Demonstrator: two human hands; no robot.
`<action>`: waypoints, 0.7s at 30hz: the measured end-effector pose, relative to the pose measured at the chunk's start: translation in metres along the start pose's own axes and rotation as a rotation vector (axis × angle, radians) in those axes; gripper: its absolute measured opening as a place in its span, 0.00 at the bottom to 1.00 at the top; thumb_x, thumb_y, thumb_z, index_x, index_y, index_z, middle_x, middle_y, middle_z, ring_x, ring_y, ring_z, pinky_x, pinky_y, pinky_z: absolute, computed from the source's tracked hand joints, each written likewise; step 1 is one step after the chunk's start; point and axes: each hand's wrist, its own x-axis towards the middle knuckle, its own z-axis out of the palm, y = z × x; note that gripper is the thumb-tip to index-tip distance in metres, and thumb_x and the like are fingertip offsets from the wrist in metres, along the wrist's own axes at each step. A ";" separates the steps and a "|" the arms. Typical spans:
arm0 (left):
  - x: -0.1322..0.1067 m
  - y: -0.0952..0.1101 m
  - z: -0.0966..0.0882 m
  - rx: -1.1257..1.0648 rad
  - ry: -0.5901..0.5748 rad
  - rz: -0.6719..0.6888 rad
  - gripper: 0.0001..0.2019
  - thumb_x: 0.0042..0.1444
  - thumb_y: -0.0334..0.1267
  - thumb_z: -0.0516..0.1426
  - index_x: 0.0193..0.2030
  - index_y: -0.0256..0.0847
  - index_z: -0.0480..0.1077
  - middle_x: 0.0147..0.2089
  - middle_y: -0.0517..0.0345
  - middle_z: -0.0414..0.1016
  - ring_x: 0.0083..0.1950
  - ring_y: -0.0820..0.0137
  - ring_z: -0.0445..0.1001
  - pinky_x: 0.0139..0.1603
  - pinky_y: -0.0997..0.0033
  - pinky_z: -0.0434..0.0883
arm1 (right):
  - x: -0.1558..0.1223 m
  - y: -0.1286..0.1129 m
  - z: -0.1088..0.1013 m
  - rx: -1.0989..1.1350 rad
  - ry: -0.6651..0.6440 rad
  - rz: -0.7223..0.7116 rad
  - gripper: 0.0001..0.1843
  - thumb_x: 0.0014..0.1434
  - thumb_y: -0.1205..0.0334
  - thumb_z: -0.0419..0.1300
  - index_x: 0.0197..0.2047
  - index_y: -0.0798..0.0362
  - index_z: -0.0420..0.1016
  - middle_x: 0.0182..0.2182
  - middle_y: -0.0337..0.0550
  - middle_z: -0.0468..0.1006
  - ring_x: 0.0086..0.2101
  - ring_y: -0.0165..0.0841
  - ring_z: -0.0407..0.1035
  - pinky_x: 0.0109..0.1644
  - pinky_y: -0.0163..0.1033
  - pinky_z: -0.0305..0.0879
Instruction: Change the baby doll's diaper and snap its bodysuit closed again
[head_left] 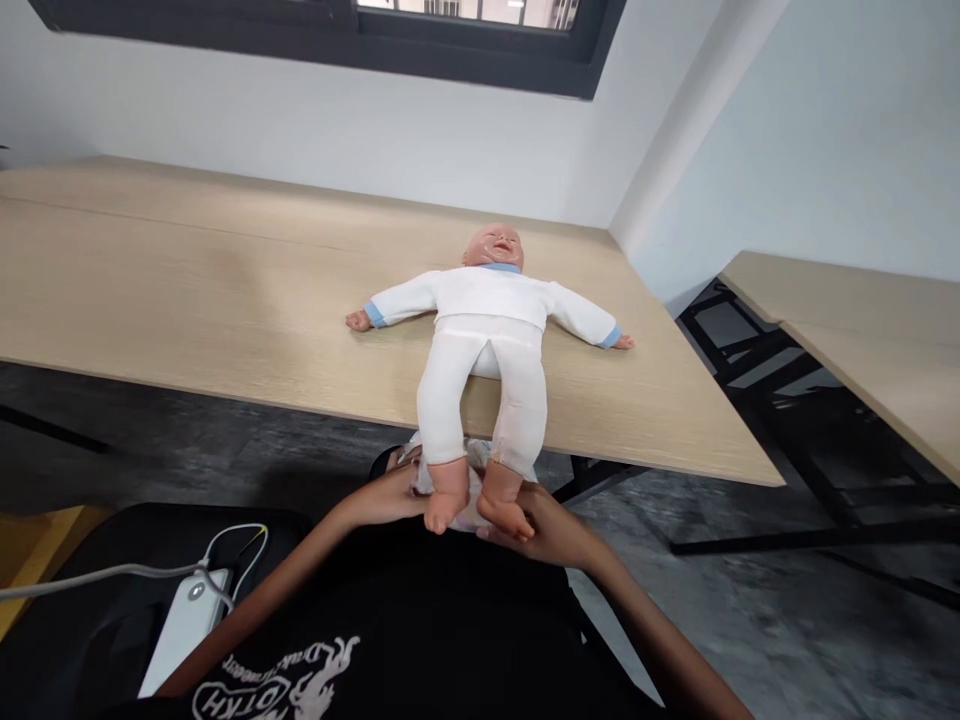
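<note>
A baby doll (491,295) lies face up with its arms spread, its lower legs hanging over the table's front edge. It has a white top with blue collar and cuffs, and white trousers. Below its bare feet, at my lap, is a crumpled pale cloth (475,484), partly hidden by the feet. My left hand (397,492) is closed on the cloth's left side, some fingers out of sight. On the other side my right hand (553,522) grips the cloth, its fingers partly behind the doll's foot.
The doll rests on a light wooden table (225,270) against the wall. A second table (885,330) with black legs stands to the right. At lower left, a white power bank (187,620) with a cable (112,572) lies on a black seat or bag (97,620).
</note>
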 end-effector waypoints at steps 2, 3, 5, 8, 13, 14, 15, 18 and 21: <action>-0.003 -0.004 -0.003 0.064 -0.033 -0.045 0.32 0.54 0.56 0.66 0.63 0.46 0.75 0.67 0.48 0.73 0.72 0.47 0.63 0.75 0.48 0.56 | -0.006 0.003 0.007 -0.009 -0.042 -0.018 0.18 0.63 0.44 0.65 0.40 0.51 0.80 0.40 0.45 0.81 0.45 0.44 0.75 0.57 0.48 0.71; -0.004 -0.006 -0.005 0.107 -0.045 -0.068 0.35 0.50 0.57 0.68 0.63 0.44 0.74 0.68 0.46 0.71 0.74 0.45 0.59 0.76 0.45 0.52 | -0.008 0.006 0.010 0.009 -0.062 -0.023 0.20 0.64 0.42 0.64 0.46 0.51 0.81 0.44 0.46 0.81 0.48 0.44 0.75 0.60 0.48 0.70; -0.007 -0.008 -0.006 0.195 -0.059 -0.093 0.43 0.44 0.60 0.71 0.66 0.43 0.72 0.71 0.43 0.67 0.77 0.41 0.52 0.77 0.42 0.44 | -0.012 0.010 0.015 0.063 -0.103 -0.001 0.30 0.66 0.39 0.61 0.62 0.50 0.76 0.57 0.47 0.77 0.59 0.45 0.70 0.68 0.49 0.64; -0.009 0.002 -0.009 0.264 -0.090 -0.102 0.48 0.41 0.60 0.72 0.69 0.45 0.69 0.74 0.43 0.62 0.78 0.39 0.48 0.77 0.37 0.40 | -0.015 0.008 0.019 0.050 -0.184 0.110 0.39 0.66 0.34 0.57 0.73 0.45 0.65 0.70 0.43 0.63 0.71 0.46 0.55 0.76 0.51 0.50; -0.014 0.044 -0.010 0.332 -0.123 -0.086 0.35 0.54 0.51 0.68 0.68 0.53 0.69 0.74 0.52 0.63 0.78 0.41 0.51 0.76 0.33 0.37 | -0.007 -0.009 0.015 -0.024 -0.350 0.134 0.41 0.64 0.30 0.57 0.73 0.42 0.65 0.74 0.41 0.54 0.73 0.48 0.48 0.78 0.52 0.43; -0.015 0.051 -0.009 0.351 -0.126 -0.073 0.31 0.56 0.51 0.67 0.67 0.56 0.71 0.73 0.54 0.65 0.77 0.42 0.52 0.75 0.32 0.37 | -0.006 -0.010 0.013 -0.016 -0.357 0.116 0.42 0.64 0.31 0.58 0.73 0.43 0.64 0.75 0.42 0.53 0.73 0.47 0.47 0.78 0.52 0.44; -0.016 0.056 -0.007 0.371 -0.124 -0.056 0.26 0.58 0.50 0.66 0.64 0.57 0.73 0.71 0.55 0.68 0.76 0.42 0.54 0.75 0.32 0.40 | -0.004 -0.008 0.011 -0.002 -0.357 0.091 0.42 0.64 0.32 0.59 0.74 0.45 0.63 0.75 0.42 0.52 0.74 0.46 0.46 0.78 0.51 0.43; -0.018 0.058 0.002 0.422 -0.110 0.042 0.13 0.65 0.43 0.60 0.54 0.59 0.80 0.63 0.58 0.77 0.73 0.47 0.60 0.73 0.38 0.50 | -0.002 0.013 0.005 0.097 -0.381 0.030 0.46 0.61 0.34 0.63 0.74 0.50 0.62 0.75 0.45 0.52 0.75 0.44 0.42 0.78 0.50 0.39; -0.015 0.044 0.012 0.381 -0.124 0.163 0.12 0.67 0.42 0.58 0.52 0.58 0.81 0.61 0.57 0.79 0.71 0.51 0.64 0.73 0.46 0.52 | 0.000 0.047 0.001 0.350 -0.203 0.179 0.46 0.50 0.28 0.67 0.61 0.53 0.77 0.64 0.53 0.72 0.67 0.50 0.62 0.74 0.55 0.52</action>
